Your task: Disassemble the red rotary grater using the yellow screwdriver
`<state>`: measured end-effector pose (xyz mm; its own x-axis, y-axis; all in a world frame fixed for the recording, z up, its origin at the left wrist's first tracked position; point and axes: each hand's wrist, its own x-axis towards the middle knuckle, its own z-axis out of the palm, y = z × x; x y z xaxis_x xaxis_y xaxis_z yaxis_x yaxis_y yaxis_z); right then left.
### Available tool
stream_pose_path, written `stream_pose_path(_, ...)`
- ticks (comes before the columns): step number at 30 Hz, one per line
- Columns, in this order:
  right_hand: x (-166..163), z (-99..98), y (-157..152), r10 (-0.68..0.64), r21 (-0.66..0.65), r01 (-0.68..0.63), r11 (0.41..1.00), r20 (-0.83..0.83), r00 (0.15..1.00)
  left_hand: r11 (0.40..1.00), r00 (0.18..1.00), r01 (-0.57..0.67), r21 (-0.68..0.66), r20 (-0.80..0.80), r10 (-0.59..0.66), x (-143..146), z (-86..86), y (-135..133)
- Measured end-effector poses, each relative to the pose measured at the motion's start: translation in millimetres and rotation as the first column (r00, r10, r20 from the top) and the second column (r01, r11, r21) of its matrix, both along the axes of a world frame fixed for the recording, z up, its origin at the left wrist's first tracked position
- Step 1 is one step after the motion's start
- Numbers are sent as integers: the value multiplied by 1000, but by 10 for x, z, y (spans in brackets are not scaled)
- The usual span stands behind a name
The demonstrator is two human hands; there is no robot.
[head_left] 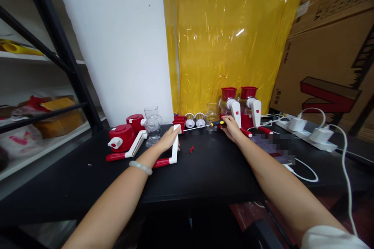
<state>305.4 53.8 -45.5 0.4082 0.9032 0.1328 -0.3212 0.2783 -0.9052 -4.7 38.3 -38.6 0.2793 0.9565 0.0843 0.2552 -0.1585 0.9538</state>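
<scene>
My left hand (167, 141) is closed around a white crank handle (174, 151) whose red grip points left, low over the black table. My right hand (232, 128) grips a screwdriver (216, 123) by its yellow and black handle. The screwdriver's shaft stretches left, its tip at the upper end of the crank handle; whether it touches is too small to tell. A small red plastic piece (192, 149) lies on the table between my hands. Behind them are a red plastic part (179, 121) and two metal grater drums (189, 120) with white ends.
Red grater bodies (122, 137), one with a crank, and clear plastic parts (152, 124) stand at left. Two red-and-white rotary graters (251, 105) stand at right, near a dark flat device (270, 148) and a power strip (306, 136) with cables. A cardboard box (324, 58) rises behind.
</scene>
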Motion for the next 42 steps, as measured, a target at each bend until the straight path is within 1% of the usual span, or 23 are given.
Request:
stream_pose_path(4,32,36,-31,73,42,-70,997,-64,995,1000,1000,3,-10,18,-3,18,10,-23)
stream_pose_path(6,45,35,-32,74,7,-74,997,-53,996,1000,1000,-3,-8,27,3,27,26,-38)
stream_pose_path(8,51,20,-28,26,-70,-25,997,21,999,1000,999,-12,4,49,12,30,42,-44)
stream_pose_path(10,57,-7,-22,-26,-114,46,992,168,985,1000,997,-14,14,75,13,26,48,-35)
stream_pose_path(12,65,-36,-17,-43,-90,71,993,286,957,1000,996,-11,23,93,9,19,41,-17)
stream_pose_path(13,68,-48,-14,-37,-67,60,996,304,952,1000,995,-11,23,99,8,16,33,-7)
stream_pose_path(15,68,-57,-7,-19,-24,26,999,268,963,1000,995,-14,22,102,11,9,15,11)
stream_pose_path(17,58,-50,0,-9,6,8,1000,188,982,1000,995,-8,21,99,6,5,1,22)
stream_pose_path(21,24,-27,-5,34,4,-34,999,65,997,1000,995,-3,-1,101,3,3,5,16)
stream_pose_path(24,23,-32,-25,82,-5,-82,997,19,996,1000,996,-21,-10,89,22,10,32,-7)
stream_pose_path(27,45,-40,-39,145,31,-144,989,-7,989,999,996,-26,-38,80,29,20,59,-34)
stream_pose_path(29,62,-41,-33,157,35,-156,987,-3,988,999,997,-30,-41,66,32,23,67,-44)
stream_pose_path(30,70,-42,-25,143,16,-143,990,15,990,999,998,-30,-33,56,32,22,68,-47)
stream_pose_path(33,88,-59,11,51,-48,-43,998,158,986,999,998,-34,0,44,34,14,61,-43)
stream_pose_path(35,93,-77,29,0,-38,10,999,261,965,999,999,-39,1,37,39,9,56,-37)
stream_pose_path(36,91,-85,32,-8,-28,16,999,280,960,999,999,-41,0,35,41,8,54,-36)
stream_pose_path(38,78,-90,24,6,-20,-1,1000,235,972,999,999,-43,-4,26,43,9,55,-38)
stream_pose_path(42,33,-55,-29,71,-6,-71,997,32,997,999,998,-48,-3,32,48,16,57,-62)
